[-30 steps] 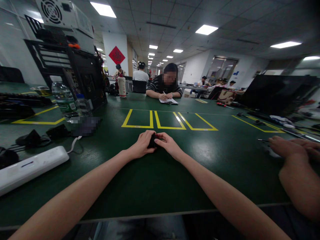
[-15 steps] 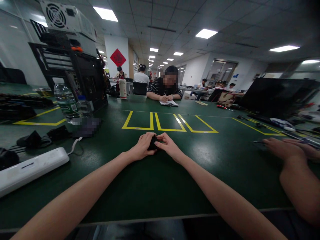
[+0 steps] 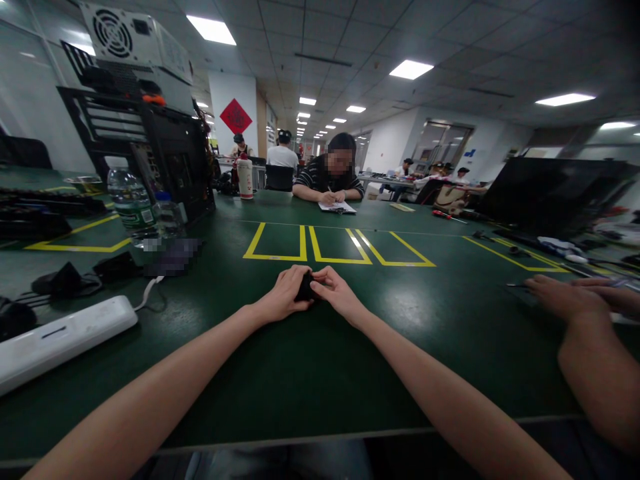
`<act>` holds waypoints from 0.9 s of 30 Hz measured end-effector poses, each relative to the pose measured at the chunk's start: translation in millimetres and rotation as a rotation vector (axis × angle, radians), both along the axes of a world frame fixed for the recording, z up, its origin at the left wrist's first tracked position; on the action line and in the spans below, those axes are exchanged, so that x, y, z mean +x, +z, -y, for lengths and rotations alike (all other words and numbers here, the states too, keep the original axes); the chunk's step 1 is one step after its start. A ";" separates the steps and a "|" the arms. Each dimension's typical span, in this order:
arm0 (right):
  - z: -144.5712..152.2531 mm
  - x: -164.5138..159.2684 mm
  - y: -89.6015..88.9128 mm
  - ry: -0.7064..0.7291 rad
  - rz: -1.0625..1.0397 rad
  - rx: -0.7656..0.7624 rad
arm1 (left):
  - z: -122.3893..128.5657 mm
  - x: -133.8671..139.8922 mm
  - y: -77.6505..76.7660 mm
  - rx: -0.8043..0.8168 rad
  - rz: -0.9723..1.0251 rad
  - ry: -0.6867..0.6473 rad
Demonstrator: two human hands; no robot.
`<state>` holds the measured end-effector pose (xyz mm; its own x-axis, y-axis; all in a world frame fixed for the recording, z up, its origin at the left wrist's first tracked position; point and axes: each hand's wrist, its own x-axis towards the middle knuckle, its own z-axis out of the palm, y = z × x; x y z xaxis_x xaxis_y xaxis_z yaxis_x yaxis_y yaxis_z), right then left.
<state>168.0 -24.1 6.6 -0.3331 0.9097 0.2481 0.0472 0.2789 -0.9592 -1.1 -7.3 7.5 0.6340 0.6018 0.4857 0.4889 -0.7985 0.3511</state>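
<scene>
Between my two hands, low over the green table (image 3: 320, 373), is a small black object (image 3: 305, 287); its kind I cannot make out. My left hand (image 3: 287, 292) wraps round its left side, with the thumb below and the fingers over the top. From the other side my right hand (image 3: 334, 293) pinches it with thumb and fingertips. Much of the object is hidden by the fingers. Just beyond both hands, yellow tape outlines (image 3: 275, 257) run across the table.
At left lie a white power strip (image 3: 70, 343) and a water bottle (image 3: 131, 203) beside a black computer case (image 3: 185, 160). Another person's hands (image 3: 570, 297) work at the right, near a dark monitor (image 3: 555, 197). Across the table someone writes on a clipboard (image 3: 337, 208).
My hands keep nearly the same place and grip on the black object. The other person's hands at right have shifted slightly, and a whitish thing now shows beneath them.
</scene>
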 end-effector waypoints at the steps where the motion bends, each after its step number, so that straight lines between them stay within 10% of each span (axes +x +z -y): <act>1: -0.7 -0.5 -0.5 -0.008 -0.001 -0.001 | 0.0 0.2 0.0 0.001 0.002 0.001; 27: -2.8 1.6 -1.0 0.012 0.029 -0.035 | -3.0 -1.0 -3.9 -0.004 0.001 -0.004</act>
